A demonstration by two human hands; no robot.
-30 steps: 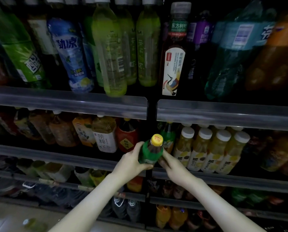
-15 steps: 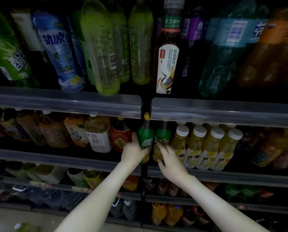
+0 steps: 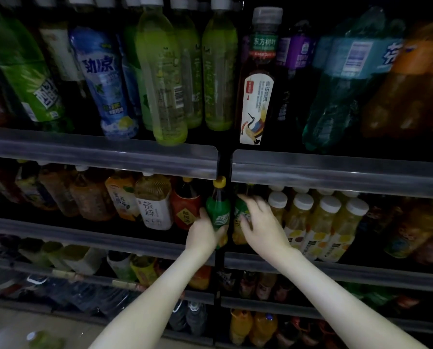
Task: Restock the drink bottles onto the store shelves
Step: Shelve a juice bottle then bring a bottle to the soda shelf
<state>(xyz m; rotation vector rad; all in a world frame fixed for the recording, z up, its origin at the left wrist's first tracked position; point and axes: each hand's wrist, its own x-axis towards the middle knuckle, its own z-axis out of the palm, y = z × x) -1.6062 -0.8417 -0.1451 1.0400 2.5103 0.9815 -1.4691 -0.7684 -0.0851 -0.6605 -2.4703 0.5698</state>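
Dim aisle, wide lens, edges blurred. The left hand (image 3: 202,235) is wrapped round the lower body of a green-labelled bottle (image 3: 218,214), thumb on the near side. The bottle is upright at the front of the middle shelf (image 3: 84,231), right at the dark post between the two bays. Its yellow cap (image 3: 219,182) sits just under the rail of the shelf above (image 3: 336,172). The hand hides its base, so I can't tell whether it stands on the shelf or hangs just over the lip. The right hand (image 3: 262,225) lies over the matching green bottle (image 3: 241,214) just beside it, fingers smeared by motion. I can't tell whether it grips that one or only steadies it. The hands are close together but not touching. A red-labelled bottle (image 3: 185,207) stands to the left and a row of white-capped juice bottles (image 3: 321,222) to the right. My read on progress: this bottle is at its slot but not let go, so seating it and releasing remain. The shelves in view look well filled, which suggests most of the restock here is done. Low left on the floor there is a blurred pale-capped bottle (image 3: 40,340), possibly stock waiting. How much more is left out of view I can't say.
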